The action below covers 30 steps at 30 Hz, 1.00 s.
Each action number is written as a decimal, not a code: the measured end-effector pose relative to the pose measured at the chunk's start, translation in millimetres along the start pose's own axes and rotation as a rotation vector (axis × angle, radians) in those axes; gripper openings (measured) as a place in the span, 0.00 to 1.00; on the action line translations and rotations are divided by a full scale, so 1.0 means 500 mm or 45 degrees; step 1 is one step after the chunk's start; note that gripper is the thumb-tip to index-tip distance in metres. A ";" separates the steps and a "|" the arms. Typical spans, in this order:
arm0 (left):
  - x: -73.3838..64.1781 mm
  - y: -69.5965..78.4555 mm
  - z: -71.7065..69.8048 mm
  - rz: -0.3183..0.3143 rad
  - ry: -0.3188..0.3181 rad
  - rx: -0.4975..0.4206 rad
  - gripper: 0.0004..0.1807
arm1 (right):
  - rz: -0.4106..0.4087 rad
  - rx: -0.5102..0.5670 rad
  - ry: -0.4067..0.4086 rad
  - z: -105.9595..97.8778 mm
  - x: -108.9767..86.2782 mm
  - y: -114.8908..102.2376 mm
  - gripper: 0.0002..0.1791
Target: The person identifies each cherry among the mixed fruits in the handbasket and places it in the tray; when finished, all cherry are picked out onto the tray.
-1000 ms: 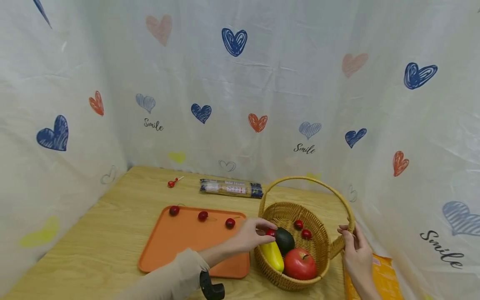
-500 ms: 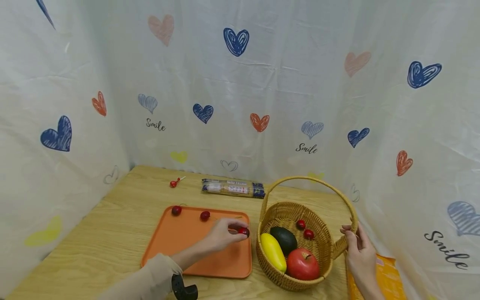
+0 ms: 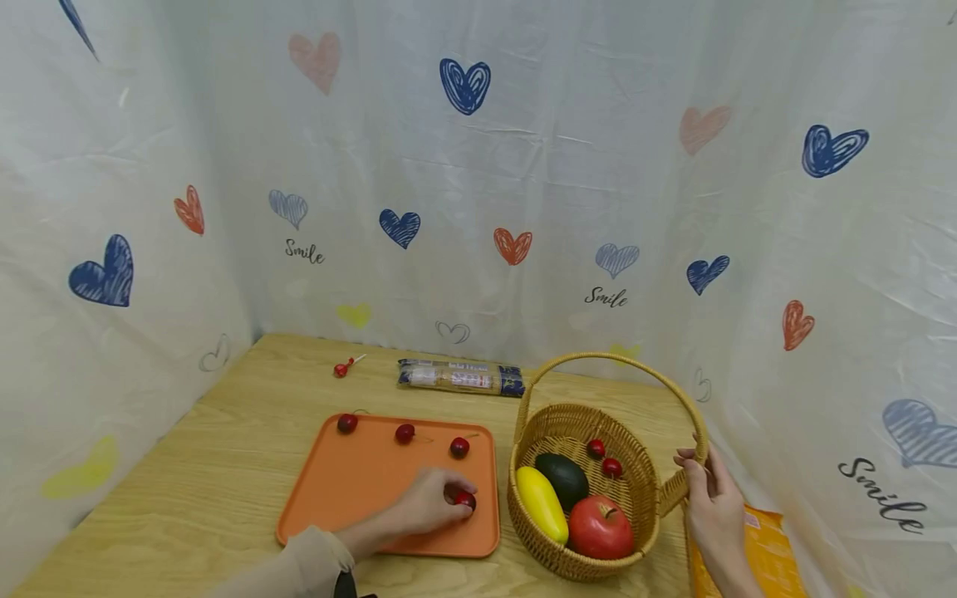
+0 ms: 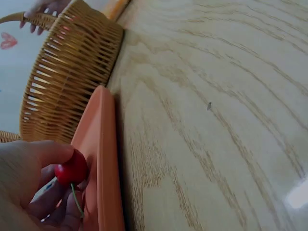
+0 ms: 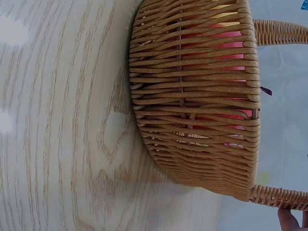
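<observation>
My left hand (image 3: 426, 503) pinches a dark red cherry (image 4: 72, 168) between thumb and fingers, low over the right part of the orange tray (image 3: 374, 490). Its green stem hangs down in the left wrist view. Three more cherries lie along the tray's far edge, the nearest of them a cherry (image 3: 459, 447) on the right. With my right hand (image 3: 714, 507) I hold the handle (image 3: 699, 415) of the wicker basket (image 3: 643, 465) on its right side. Inside sit a yellow mango-like fruit (image 3: 542, 504), a dark green avocado (image 3: 562, 480), a red apple (image 3: 601, 527) and two cherries (image 3: 611, 468).
Behind the tray lies a clear pack with blue ends (image 3: 460, 377). A red lollipop (image 3: 344, 368) rests at the back left. An orange packet (image 3: 770, 552) lies right of the basket, partly behind my right forearm. Heart-printed curtains enclose the wooden table (image 3: 202, 465).
My left hand has moved from over the basket back left to the tray, and down toward its near right part, with the cherry in its fingers. The right hand stays on the handle.
</observation>
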<state>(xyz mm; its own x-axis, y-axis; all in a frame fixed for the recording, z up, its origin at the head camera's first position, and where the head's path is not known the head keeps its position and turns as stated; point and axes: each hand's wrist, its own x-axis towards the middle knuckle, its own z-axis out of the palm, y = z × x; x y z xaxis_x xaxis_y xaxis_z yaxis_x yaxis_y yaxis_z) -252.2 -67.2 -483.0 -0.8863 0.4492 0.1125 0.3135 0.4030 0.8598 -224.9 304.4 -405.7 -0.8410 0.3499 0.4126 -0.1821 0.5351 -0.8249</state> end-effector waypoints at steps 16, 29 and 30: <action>0.032 0.052 -0.019 0.111 0.100 -0.025 0.14 | 0.036 -0.020 -0.024 -0.011 -0.002 0.006 0.22; 0.096 0.154 0.031 0.170 0.090 -0.197 0.13 | -0.032 0.044 -0.022 -0.002 -0.003 -0.004 0.18; 0.101 0.158 0.036 0.175 0.088 -0.193 0.14 | -0.030 0.048 -0.021 -0.001 -0.003 -0.004 0.18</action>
<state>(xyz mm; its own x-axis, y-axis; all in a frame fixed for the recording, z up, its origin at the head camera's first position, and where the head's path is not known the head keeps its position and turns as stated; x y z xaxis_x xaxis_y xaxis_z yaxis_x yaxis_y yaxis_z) -266.0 1.7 -418.3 -0.8618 0.4337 0.2631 0.3825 0.2147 0.8987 -223.0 303.3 -404.4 -0.8445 0.3246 0.4261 -0.2209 0.5136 -0.8291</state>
